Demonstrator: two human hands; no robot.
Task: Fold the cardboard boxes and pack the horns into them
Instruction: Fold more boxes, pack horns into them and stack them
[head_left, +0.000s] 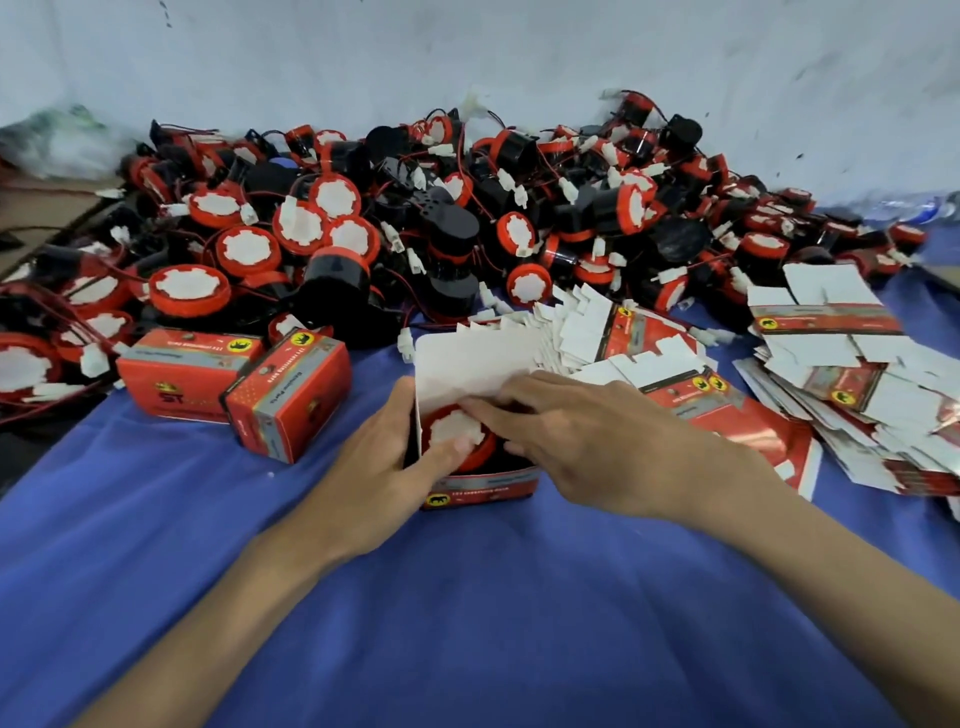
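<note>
An open red box (480, 486) stands near centre on the blue worktop (467, 623), white flap up, one red-and-white horn (457, 434) inside. The left hand (374, 467) grips its left wall; the right hand (587, 441) presses straight fingers onto the horn. Two closed boxes (234, 384) lie left.

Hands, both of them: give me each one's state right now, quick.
Left hand: grips the side of the open box, thumb pressing the horn inside.
Right hand: open, straight fingers pushing the horn down into the box.
</note>
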